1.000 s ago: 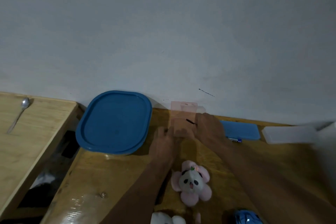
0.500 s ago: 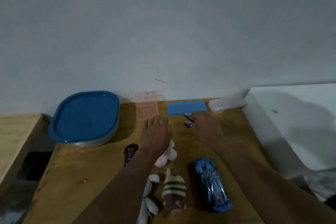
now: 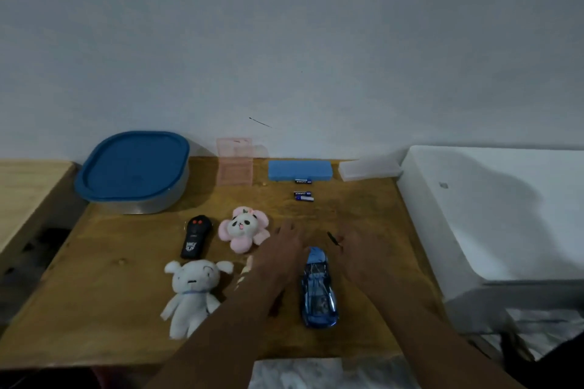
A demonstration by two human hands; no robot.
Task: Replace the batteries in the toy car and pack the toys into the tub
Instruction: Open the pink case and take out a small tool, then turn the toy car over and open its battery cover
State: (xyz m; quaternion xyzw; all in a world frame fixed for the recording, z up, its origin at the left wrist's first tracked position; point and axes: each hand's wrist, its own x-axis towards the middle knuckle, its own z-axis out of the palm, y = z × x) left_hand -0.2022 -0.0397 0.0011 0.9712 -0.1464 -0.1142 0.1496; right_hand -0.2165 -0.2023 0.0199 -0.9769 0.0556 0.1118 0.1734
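A blue toy car (image 3: 317, 290) lies on the wooden table (image 3: 110, 309), nose pointing away from me. My left hand (image 3: 281, 249) hovers just left of its front, fingers apart and holding nothing. On the other side of the car's front, my right hand (image 3: 360, 257) pinches a small black tool (image 3: 333, 238) at its fingertips. Two batteries (image 3: 303, 196) lie farther back, with a third battery (image 3: 303, 181) against a blue case (image 3: 300, 170). The tub (image 3: 132, 170), under a blue lid, stands at the back left.
A black remote (image 3: 195, 237), a pink panda plush (image 3: 243, 227) and a white bear plush (image 3: 192, 290) lie left of my arms. A striped plush (image 3: 245, 271) is mostly hidden under my left forearm. A pink clear box (image 3: 235, 164) and a clear case (image 3: 368, 169) stand by the wall.
Both hands have drawn back from the boxes at the far edge to either side of the car's front. The view has dropped, showing more of the table and toys.
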